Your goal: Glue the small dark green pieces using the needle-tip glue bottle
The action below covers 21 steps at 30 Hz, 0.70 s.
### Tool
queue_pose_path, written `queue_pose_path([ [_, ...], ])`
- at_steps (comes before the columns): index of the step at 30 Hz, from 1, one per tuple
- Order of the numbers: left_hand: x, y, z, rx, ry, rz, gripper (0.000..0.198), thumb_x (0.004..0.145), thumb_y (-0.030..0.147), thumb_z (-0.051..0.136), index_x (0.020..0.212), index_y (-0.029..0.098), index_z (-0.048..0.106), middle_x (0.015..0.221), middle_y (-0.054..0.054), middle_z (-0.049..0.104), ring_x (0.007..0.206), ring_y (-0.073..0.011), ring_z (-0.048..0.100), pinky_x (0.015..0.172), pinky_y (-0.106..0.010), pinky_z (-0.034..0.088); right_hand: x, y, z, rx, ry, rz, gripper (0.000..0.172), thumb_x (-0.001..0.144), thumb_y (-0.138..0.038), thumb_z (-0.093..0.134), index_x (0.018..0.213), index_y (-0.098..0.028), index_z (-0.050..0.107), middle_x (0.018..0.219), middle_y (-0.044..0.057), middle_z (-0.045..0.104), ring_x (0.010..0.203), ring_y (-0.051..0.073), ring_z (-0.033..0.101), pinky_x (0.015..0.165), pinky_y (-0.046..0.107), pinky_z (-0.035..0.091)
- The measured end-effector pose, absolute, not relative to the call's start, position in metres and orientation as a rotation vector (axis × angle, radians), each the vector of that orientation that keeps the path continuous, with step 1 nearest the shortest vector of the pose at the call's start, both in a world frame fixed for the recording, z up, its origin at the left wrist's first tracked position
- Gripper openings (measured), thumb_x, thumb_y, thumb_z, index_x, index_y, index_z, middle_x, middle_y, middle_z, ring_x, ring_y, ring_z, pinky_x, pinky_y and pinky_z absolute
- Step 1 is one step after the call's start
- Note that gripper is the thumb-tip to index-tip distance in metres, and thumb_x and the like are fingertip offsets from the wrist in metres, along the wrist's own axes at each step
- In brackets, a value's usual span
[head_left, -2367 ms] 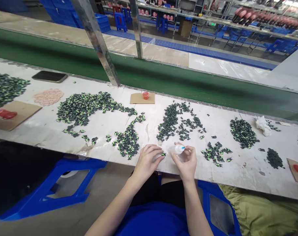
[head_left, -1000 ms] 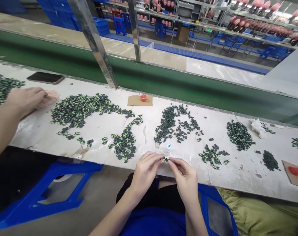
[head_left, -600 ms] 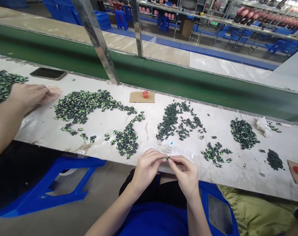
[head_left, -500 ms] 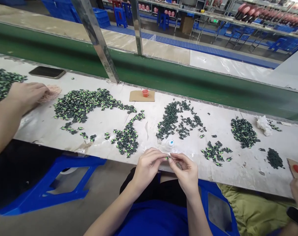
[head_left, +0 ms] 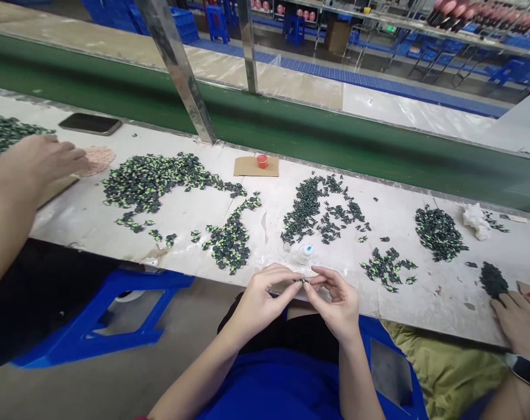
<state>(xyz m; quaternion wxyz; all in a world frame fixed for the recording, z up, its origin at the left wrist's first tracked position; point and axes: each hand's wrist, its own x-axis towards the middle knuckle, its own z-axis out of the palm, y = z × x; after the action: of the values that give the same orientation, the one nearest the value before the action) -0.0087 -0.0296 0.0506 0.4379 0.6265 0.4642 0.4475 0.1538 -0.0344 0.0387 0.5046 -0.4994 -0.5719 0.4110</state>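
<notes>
Between the fingertips of both hands is a small dark green piece (head_left: 303, 281) with a bit of bright green; its exact kind is too small to make out. My left hand (head_left: 269, 297) pinches it from the left, and my right hand (head_left: 334, 300) pinches it from the right, just off the table's front edge. A white bottle with a blue tip (head_left: 303, 253) stands right behind my fingers. Beyond it lies a heap of small dark green pieces (head_left: 306, 204). Dark pieces with bright green marks (head_left: 230, 242) lie to the left, and a looser group (head_left: 387, 269) lies to the right.
A red cup (head_left: 262, 160) sits on cardboard (head_left: 242, 167) at the back. A phone (head_left: 90, 123) lies far left, near a co-worker's hand (head_left: 37, 160). Another co-worker's hand (head_left: 520, 318) is by a dark pile (head_left: 493, 280) at right. A metal post (head_left: 181, 76) rises behind the table.
My hands stay together on the small piece, with slight finger shifts. The right co-worker's hand has moved left to the dark pile. The left co-worker's hand has lifted slightly. The view has shifted a little.
</notes>
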Motion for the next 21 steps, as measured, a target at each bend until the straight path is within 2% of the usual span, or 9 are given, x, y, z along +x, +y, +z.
queue_pose_path([
  [6,-0.0075,-0.0305,0.0557,1.661,1.2,1.094,0.014,0.08,0.015,0.062,0.088,0.019,0.072,0.086,-0.005,0.074,0.085,-0.0191,0.067,0.079,-0.03,0.052,0.1582,-0.0353,0.0477,-1.184,-1.563,0.902,0.03,0.079,-0.018,0.064,0.109,-0.02,0.061,0.078,0.002,0.073,0.065,0.014,0.067,0.067,0.027,0.058],
  [16,-0.005,-0.0329,0.0533,1.708,1.208,1.171,0.009,0.079,0.013,0.064,0.084,0.018,0.07,0.081,-0.006,0.073,0.08,-0.0191,0.066,0.074,-0.03,0.053,0.156,-0.0322,0.0394,-1.191,-1.461,1.043,0.028,0.074,-0.023,0.068,0.094,-0.023,0.048,0.073,-0.001,0.065,0.063,0.012,0.061,0.061,0.025,0.053],
  [21,0.0005,-0.0339,0.0497,1.708,1.188,1.161,0.009,0.079,0.013,0.063,0.084,0.017,0.069,0.081,-0.006,0.073,0.079,-0.0192,0.066,0.072,-0.029,0.053,0.1576,-0.0324,0.0426,-1.207,-1.489,1.017,0.027,0.073,-0.018,0.067,0.093,-0.023,0.05,0.071,-0.002,0.064,0.061,0.012,0.06,0.059,0.024,0.052],
])
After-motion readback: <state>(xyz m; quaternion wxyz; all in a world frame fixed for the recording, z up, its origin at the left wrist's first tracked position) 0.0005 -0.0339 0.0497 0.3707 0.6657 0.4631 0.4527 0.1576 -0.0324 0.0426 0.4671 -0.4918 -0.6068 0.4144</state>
